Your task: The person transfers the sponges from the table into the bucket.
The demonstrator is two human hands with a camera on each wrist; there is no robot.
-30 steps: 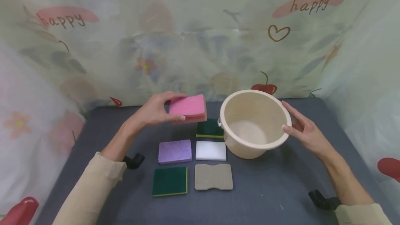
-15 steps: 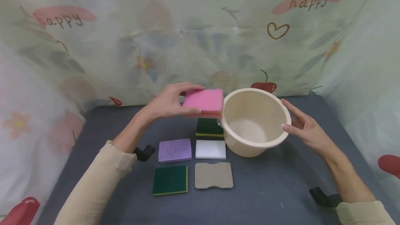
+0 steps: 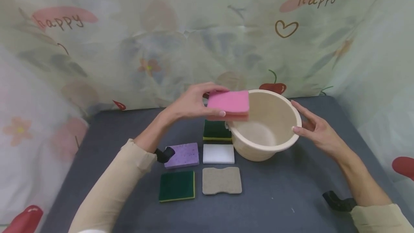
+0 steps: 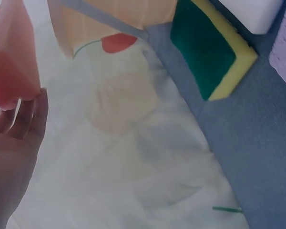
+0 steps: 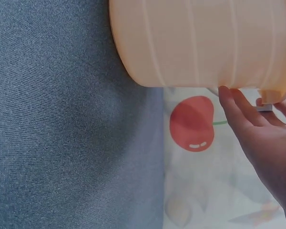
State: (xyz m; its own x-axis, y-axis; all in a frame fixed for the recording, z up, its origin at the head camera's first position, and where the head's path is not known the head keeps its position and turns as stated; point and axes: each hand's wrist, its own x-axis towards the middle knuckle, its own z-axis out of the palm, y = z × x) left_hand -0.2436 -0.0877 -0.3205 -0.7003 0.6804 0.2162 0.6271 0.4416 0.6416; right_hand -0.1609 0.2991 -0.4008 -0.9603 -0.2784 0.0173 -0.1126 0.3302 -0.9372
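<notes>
Counter [image 3: 275, 208] front: green scouring sponge [image 3: 176, 186], notched grey sponge [image 3: 221, 181]. Right hand [image 3: 318, 134] grip clamped on rim of beige bucket [image 3: 253, 154]. Left hand [image 3: 194, 103] grip clamped on pink sponge [image 3: 229, 103], raised, overlapping bucket's left rim in head view.

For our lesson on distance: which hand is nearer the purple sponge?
Left. The left hand is in the air beyond the purple sponge; the right hand is farther, across the bucket.

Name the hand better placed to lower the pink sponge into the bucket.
Probably the left hand: it holds the pink sponge, overlapping the rim in the head view. The right hand holds the bucket on the opposite side.
</notes>
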